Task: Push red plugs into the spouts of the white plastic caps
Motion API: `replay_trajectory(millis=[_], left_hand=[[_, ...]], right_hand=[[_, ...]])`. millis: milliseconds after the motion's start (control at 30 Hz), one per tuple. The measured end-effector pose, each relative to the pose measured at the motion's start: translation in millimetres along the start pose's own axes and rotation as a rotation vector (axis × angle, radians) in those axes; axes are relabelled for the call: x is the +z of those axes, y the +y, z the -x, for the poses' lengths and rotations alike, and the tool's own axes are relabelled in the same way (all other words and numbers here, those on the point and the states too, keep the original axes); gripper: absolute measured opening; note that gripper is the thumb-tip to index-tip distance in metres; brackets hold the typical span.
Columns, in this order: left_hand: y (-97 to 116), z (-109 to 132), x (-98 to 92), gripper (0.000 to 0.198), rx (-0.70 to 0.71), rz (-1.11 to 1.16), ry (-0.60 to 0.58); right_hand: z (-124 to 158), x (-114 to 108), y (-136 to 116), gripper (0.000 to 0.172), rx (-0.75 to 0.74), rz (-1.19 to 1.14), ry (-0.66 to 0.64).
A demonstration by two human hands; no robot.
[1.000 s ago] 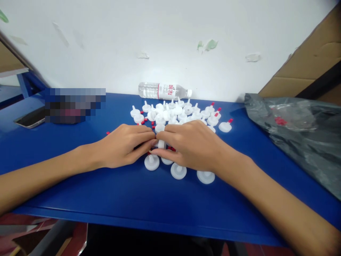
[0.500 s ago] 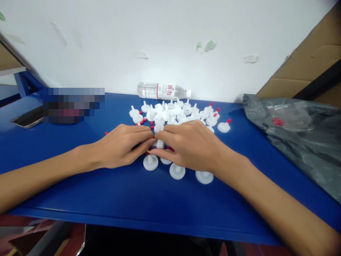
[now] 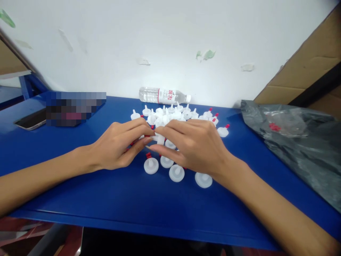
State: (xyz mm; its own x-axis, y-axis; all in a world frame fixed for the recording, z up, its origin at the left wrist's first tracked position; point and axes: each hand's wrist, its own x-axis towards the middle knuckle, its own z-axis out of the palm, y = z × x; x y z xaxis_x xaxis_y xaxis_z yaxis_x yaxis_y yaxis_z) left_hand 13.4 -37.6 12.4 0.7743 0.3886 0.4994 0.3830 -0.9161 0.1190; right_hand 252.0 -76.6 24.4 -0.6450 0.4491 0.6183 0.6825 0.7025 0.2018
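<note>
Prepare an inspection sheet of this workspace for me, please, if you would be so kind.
Surface: blue table, glossy.
Job's things: many white caps with nozzles, piled and scattered; some at the pile's right wear red tips, and more red pieces lie about.
Clutter: bottle on its side behind the pile; phone at left; grey bag at right, under a clear bag with red pieces.
Hands: right hand grips one cap; left hand has its fingertips at that cap's nozzle, grip unclear.
Cables: nothing seen.
Surroundings: white wall with torn patches; cardboard at right.
</note>
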Motion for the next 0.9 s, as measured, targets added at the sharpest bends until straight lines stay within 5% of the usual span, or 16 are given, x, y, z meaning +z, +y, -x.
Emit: replay_trajectory(millis=[433, 900], left_hand=[[-5.2, 2.4, 0.5, 0.016, 0.159, -0.242, 0.241], [-4.8, 4.7, -4.2, 0.024, 0.193, -0.25, 0.229]], right_hand=[[-0.5, 1.6, 0.8, 0.039, -0.049, 0.04, 0.122], [0.2, 3.2, 1.1, 0.042, -0.031, 0.025, 0.115]])
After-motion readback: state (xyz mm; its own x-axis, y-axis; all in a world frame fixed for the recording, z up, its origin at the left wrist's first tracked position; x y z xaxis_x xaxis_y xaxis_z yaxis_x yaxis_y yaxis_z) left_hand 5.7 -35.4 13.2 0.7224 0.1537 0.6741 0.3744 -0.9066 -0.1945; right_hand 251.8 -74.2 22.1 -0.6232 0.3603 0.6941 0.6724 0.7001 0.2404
